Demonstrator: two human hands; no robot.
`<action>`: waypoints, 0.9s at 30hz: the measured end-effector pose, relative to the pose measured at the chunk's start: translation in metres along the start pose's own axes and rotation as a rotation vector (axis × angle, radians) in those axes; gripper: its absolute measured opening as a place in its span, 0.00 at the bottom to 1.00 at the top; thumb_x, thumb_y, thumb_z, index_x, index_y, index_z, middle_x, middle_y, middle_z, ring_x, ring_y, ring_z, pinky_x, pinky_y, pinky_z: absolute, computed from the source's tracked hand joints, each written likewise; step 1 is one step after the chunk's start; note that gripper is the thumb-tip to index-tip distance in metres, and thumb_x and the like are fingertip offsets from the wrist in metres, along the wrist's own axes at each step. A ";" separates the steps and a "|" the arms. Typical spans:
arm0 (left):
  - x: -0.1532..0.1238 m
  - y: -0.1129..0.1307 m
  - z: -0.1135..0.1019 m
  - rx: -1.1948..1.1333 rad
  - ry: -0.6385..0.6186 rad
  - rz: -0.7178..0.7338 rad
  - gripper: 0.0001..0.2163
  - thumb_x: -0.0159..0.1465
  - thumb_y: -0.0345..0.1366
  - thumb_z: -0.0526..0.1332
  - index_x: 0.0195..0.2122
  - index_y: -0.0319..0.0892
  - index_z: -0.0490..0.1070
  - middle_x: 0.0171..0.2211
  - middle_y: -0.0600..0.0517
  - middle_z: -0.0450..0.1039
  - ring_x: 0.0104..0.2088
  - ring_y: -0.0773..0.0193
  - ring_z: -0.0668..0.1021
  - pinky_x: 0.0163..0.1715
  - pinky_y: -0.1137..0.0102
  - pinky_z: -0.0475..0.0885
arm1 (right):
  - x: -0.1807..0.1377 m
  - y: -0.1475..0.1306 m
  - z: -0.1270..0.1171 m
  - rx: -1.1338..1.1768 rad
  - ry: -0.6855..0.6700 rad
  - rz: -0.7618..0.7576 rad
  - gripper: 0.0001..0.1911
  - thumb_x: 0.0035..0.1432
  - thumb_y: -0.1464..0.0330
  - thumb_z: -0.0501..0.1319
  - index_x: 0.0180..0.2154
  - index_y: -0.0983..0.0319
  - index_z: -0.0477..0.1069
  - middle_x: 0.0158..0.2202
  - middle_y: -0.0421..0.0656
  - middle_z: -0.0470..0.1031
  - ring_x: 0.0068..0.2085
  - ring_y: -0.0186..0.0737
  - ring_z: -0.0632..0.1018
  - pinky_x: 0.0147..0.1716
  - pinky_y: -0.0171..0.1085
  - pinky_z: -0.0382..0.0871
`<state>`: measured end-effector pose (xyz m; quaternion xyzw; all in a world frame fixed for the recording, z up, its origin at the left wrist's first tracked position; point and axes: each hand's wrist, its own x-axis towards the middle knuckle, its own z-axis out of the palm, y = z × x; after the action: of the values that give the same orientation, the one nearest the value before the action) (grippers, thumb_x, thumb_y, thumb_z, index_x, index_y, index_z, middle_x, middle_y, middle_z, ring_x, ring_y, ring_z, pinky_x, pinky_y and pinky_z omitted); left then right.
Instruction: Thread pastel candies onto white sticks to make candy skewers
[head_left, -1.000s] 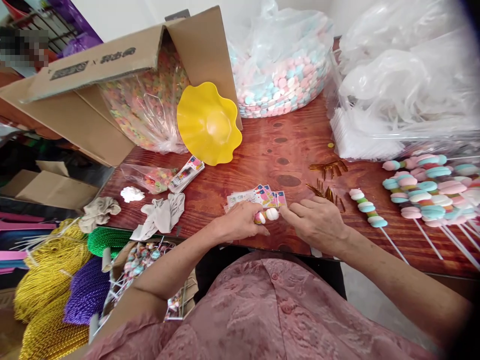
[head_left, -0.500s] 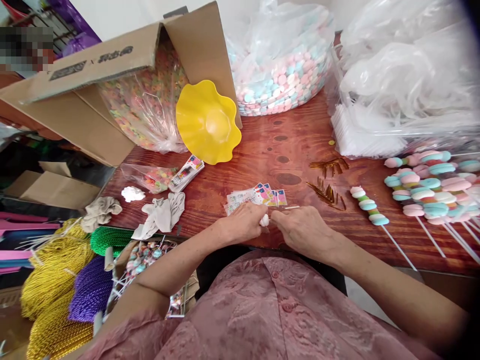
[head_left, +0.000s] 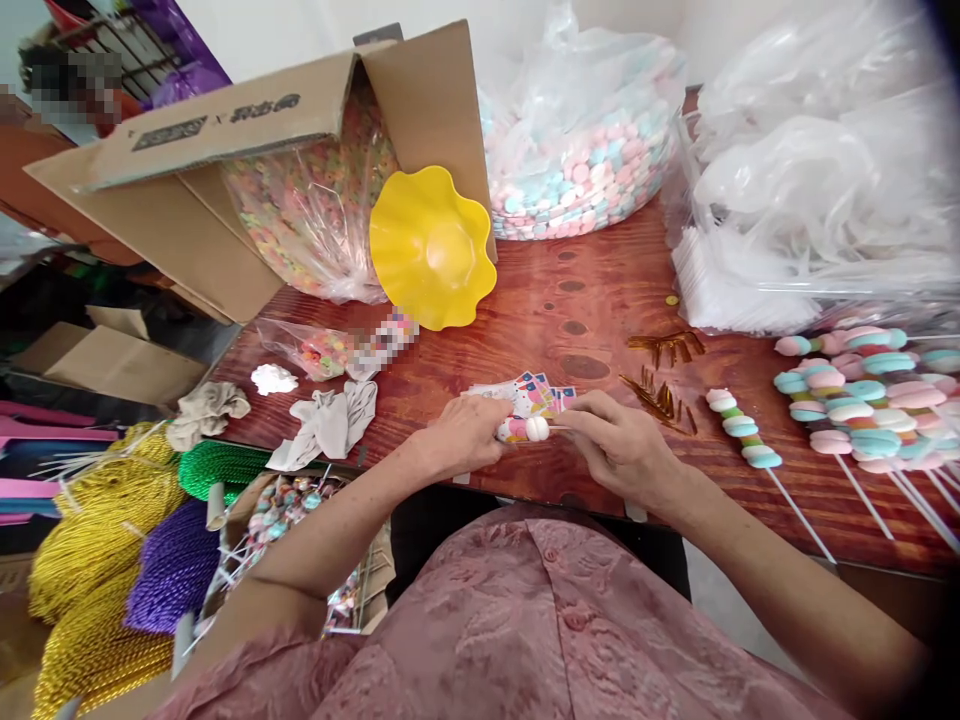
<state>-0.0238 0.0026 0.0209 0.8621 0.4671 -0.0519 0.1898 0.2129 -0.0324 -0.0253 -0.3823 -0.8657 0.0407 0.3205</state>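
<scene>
My left hand [head_left: 459, 436] is closed around the candy end of a marshmallow skewer [head_left: 525, 430], its white and pink pieces showing between my two hands. My right hand [head_left: 619, 445] pinches the skewer's thin stick just right of the candy. Both hands hover at the near edge of the red wooden table [head_left: 585, 300]. Small printed labels [head_left: 536, 392] lie just behind my hands. A finished skewer [head_left: 739, 428] lies alone to the right.
A yellow wavy bowl [head_left: 431, 245] leans on an open cardboard box [head_left: 225, 170] holding a bag of coloured candy. A bag of pastel marshmallows [head_left: 570, 170] sits behind. Gold twist ties [head_left: 664, 395], finished skewers [head_left: 862, 400], bagged white sticks [head_left: 735, 290], cloths [head_left: 326, 425] and cord spools [head_left: 112, 560] surround.
My hands came apart slightly and rose, so the white and pink candy pieces show again between them. The camera shifted a little, moving the scene rightward.
</scene>
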 end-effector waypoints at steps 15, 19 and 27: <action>0.000 0.013 0.025 0.116 0.031 -0.047 0.11 0.64 0.38 0.60 0.45 0.40 0.70 0.42 0.41 0.77 0.44 0.47 0.79 0.42 0.59 0.72 | 0.013 -0.018 0.000 -0.319 -0.387 0.081 0.11 0.61 0.77 0.51 0.33 0.64 0.72 0.33 0.46 0.74 0.27 0.36 0.69 0.25 0.38 0.47; 0.003 0.013 0.033 0.167 0.047 -0.037 0.11 0.64 0.33 0.56 0.47 0.39 0.69 0.41 0.41 0.76 0.44 0.48 0.79 0.42 0.59 0.72 | 0.024 -0.030 0.001 -0.217 -0.525 0.165 0.12 0.62 0.76 0.50 0.36 0.65 0.72 0.33 0.47 0.76 0.31 0.38 0.72 0.27 0.38 0.50; 0.007 0.012 0.032 0.035 0.081 -0.080 0.09 0.64 0.36 0.58 0.43 0.40 0.70 0.41 0.43 0.77 0.42 0.50 0.79 0.40 0.61 0.72 | 0.027 -0.032 0.008 -0.078 -0.209 0.169 0.11 0.65 0.72 0.52 0.35 0.64 0.73 0.34 0.46 0.76 0.33 0.37 0.74 0.31 0.35 0.57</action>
<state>-0.0076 -0.0098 -0.0069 0.8473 0.5074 -0.0330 0.1533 0.1743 -0.0346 -0.0074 -0.4595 -0.8601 0.0733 0.2089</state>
